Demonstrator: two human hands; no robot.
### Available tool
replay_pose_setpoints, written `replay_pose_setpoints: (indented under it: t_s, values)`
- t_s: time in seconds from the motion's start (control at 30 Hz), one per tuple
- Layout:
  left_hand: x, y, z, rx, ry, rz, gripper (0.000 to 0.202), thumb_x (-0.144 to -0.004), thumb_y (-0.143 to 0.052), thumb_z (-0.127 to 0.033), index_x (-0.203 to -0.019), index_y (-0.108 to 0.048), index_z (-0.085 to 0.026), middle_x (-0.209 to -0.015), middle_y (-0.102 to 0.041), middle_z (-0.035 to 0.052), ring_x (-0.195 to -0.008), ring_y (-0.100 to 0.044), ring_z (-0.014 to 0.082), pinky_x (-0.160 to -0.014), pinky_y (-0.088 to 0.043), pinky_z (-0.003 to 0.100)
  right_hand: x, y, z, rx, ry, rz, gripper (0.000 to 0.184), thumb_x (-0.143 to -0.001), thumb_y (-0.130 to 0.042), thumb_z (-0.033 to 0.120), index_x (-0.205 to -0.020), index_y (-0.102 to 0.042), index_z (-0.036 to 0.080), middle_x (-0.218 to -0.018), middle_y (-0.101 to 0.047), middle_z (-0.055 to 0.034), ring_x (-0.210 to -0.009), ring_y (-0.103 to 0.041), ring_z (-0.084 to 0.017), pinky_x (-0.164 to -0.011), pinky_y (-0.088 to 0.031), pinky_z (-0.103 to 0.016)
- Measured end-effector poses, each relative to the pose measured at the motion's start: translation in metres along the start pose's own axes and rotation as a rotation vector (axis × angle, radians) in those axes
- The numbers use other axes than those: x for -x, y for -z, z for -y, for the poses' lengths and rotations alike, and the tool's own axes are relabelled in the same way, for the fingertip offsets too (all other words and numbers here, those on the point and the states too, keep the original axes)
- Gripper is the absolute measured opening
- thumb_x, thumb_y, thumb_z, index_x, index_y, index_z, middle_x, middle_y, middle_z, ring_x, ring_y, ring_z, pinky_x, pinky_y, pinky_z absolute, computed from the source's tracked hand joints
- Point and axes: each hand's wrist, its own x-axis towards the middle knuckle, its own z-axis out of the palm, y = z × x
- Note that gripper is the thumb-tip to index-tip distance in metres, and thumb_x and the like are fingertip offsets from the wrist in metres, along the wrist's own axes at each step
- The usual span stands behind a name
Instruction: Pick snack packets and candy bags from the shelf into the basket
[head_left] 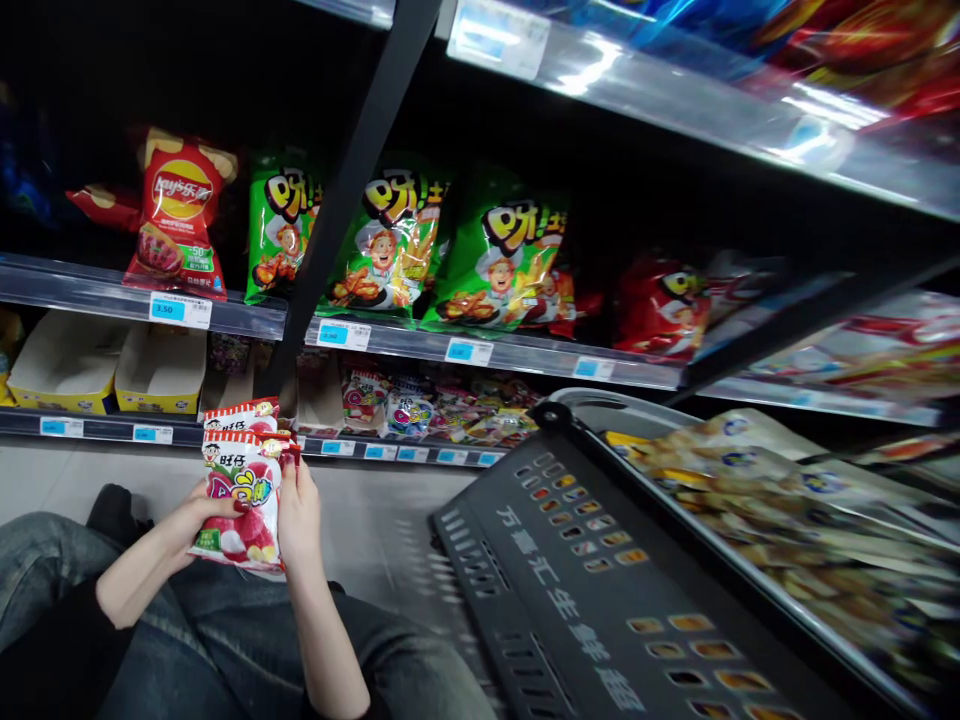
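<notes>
Both hands hold a small stack of red-and-white candy packets (241,480) low at the left, above my knees in blue jeans. My left hand (196,512) grips the stack's left edge, fingers closed round it. My right hand (298,515) presses against its right edge, fingers curled over the top. The packets face me, in front of the lowest shelf.
A dark plastic shopping basket (570,570) full of snack bags stands close at the right. Shelves ahead carry a red Lay's crisp bag (180,215), green snack bags (390,250), red bags (664,305), yellow cartons (67,365) and small sweets packets (420,410). Grey tiled floor (375,520) lies below.
</notes>
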Motion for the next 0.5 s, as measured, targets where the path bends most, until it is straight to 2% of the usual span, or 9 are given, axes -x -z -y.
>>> replay_pose_setpoints:
  t_s: [0.1,0.17,0.27,0.33,0.43,0.5]
  values:
    - [0.001,-0.006,-0.001,0.020,-0.055,-0.010,0.034,-0.055,-0.069,-0.004,-0.088,-0.063,-0.012,-0.077,-0.073,0.0076,-0.072,-0.068,0.0216,-0.069,-0.054,0.029,0.000,0.007,0.008,0.067,0.072,-0.075,0.037,-0.083,-0.031,0.044,-0.095,-0.055,0.018,-0.099,-0.053,-0.0115,-0.093,-0.051,-0.022,-0.082,-0.039,-0.036]
    - [0.000,-0.009,-0.002,0.030,-0.081,-0.031,0.034,-0.055,-0.070,-0.006,-0.087,-0.064,-0.012,-0.079,-0.073,0.0079,-0.072,-0.068,0.0228,-0.069,-0.054,0.031,0.002,0.014,0.017,0.106,0.149,-0.127,0.033,-0.080,-0.037,0.045,-0.092,-0.053,0.018,-0.100,-0.050,-0.0113,-0.092,-0.050,-0.022,-0.082,-0.039,-0.036]
    - [-0.001,-0.012,-0.002,0.007,-0.132,-0.054,0.039,-0.053,-0.074,-0.009,-0.090,-0.064,-0.011,-0.085,-0.073,0.0103,-0.075,-0.068,0.0256,-0.070,-0.053,0.033,0.007,0.023,0.032,0.172,0.156,0.030,0.026,-0.074,-0.049,0.045,-0.079,-0.049,0.019,-0.076,-0.054,-0.0041,-0.069,-0.052,-0.018,-0.066,-0.042,-0.030]
    - [-0.001,-0.013,0.000,-0.027,-0.179,-0.072,0.044,-0.053,-0.075,-0.011,-0.095,-0.062,-0.010,-0.089,-0.072,0.0114,-0.077,-0.068,0.0256,-0.070,-0.053,0.032,0.010,0.023,0.037,0.281,0.102,0.125,0.025,-0.070,-0.057,0.043,-0.076,-0.048,0.020,-0.067,-0.054,-0.0019,-0.064,-0.052,-0.019,-0.060,-0.039,-0.029]
    - [-0.001,-0.014,0.005,-0.063,-0.223,-0.120,0.049,-0.052,-0.076,-0.012,-0.098,-0.059,-0.010,-0.089,-0.072,0.0108,-0.075,-0.068,0.0240,-0.070,-0.053,0.031,0.012,0.017,0.033,0.425,0.045,0.111,0.020,-0.070,-0.057,0.036,-0.077,-0.051,0.018,-0.075,-0.059,-0.0073,-0.074,-0.055,-0.024,-0.064,-0.039,-0.033]
    - [-0.003,-0.014,0.007,-0.052,-0.206,-0.146,0.051,-0.051,-0.077,-0.010,-0.098,-0.058,-0.011,-0.086,-0.072,0.0101,-0.075,-0.068,0.0241,-0.070,-0.053,0.031,0.009,0.014,0.026,0.381,0.028,0.117,0.013,-0.073,-0.051,0.031,-0.075,-0.053,0.018,-0.078,-0.060,-0.0084,-0.077,-0.056,-0.025,-0.067,-0.039,-0.034]
